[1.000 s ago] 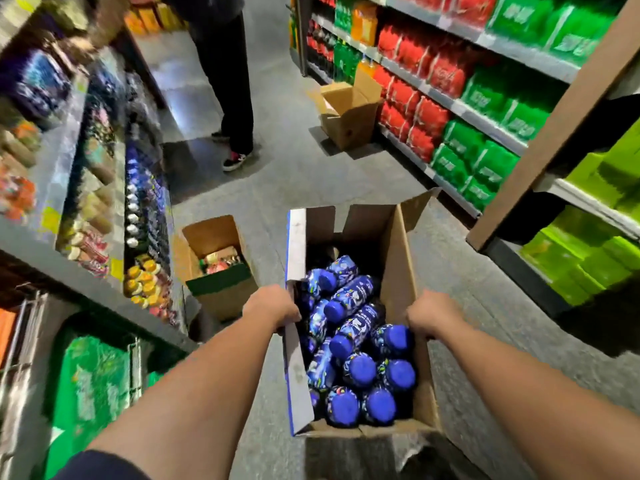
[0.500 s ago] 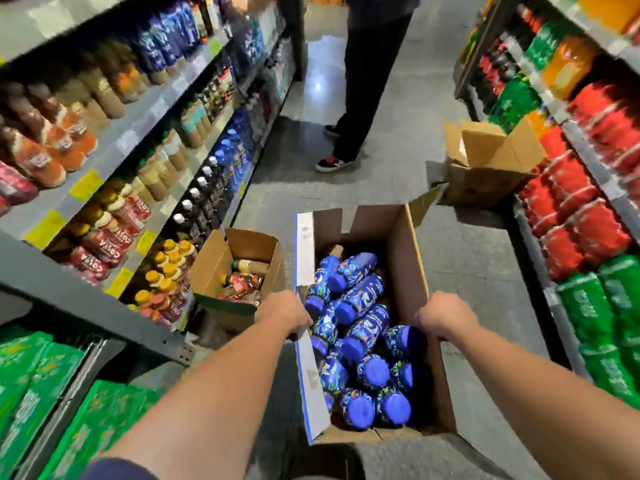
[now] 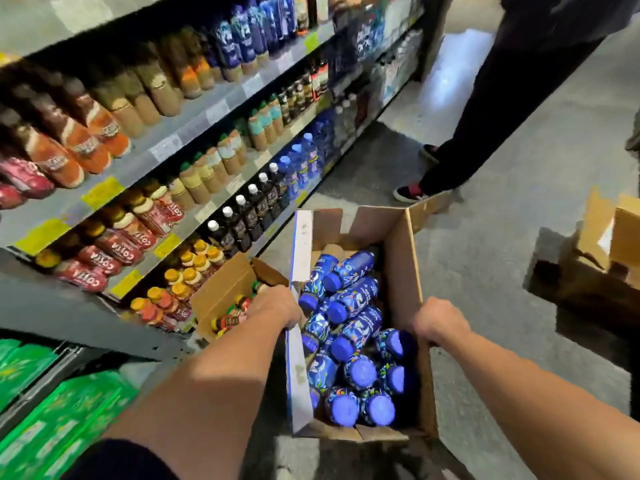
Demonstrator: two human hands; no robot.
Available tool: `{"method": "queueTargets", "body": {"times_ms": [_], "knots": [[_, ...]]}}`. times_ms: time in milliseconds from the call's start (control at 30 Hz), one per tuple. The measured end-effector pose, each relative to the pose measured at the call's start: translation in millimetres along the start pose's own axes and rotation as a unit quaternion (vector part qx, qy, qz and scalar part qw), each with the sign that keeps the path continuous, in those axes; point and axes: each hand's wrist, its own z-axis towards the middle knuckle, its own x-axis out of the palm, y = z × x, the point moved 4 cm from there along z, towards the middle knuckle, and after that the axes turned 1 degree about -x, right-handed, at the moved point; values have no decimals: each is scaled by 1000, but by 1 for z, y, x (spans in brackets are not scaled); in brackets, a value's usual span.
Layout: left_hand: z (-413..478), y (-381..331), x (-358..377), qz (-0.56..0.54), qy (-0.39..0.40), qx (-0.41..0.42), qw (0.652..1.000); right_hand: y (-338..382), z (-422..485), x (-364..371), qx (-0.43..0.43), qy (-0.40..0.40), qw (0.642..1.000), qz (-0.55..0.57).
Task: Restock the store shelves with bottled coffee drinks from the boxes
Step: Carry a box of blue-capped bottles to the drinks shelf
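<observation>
I carry an open cardboard box (image 3: pixel 405 271) above the aisle floor. It is filled with several blue-capped bottles (image 3: pixel 349 327) in blue patterned sleeves, some upright, some lying. My left hand (image 3: pixel 273 308) grips the box's left wall beside its white flap. My right hand (image 3: pixel 438 320) grips the right wall. The shelves (image 3: pixel 194 123) on my left hold rows of bottled coffee drinks: brown, red, dark with white caps, and blue ones further along.
A smaller open box (image 3: pixel 225 289) with red and yellow-capped bottles sits on the floor by the shelf foot. Another open cardboard box (image 3: pixel 602 258) lies at right. A person in dark trousers (image 3: pixel 485 98) stands ahead in the aisle. Green packs (image 3: pixel 62 410) fill the lower left.
My view has swung left toward the coffee shelves while both hands keep hold of the box. The box has come closer to the shelf and the small floor box.
</observation>
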Motion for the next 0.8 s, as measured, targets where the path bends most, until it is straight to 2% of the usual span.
{"method": "queueTargets", "body": {"times_ms": [233,433,567,800], "knots": [[50,-53,-3,-159,-11,-122,980,46,140,-69,-130,36,982,-134],[92,-72,9,-299,11,-218,929,110,212,-104,-201,27,951,-232],[133,-73,16,-315,29,-260,912,139,256,-94,-217,52,928,-297],[192,-70,27,-328,62,-345,877,186,334,-56,-256,110,908,-313]]}}
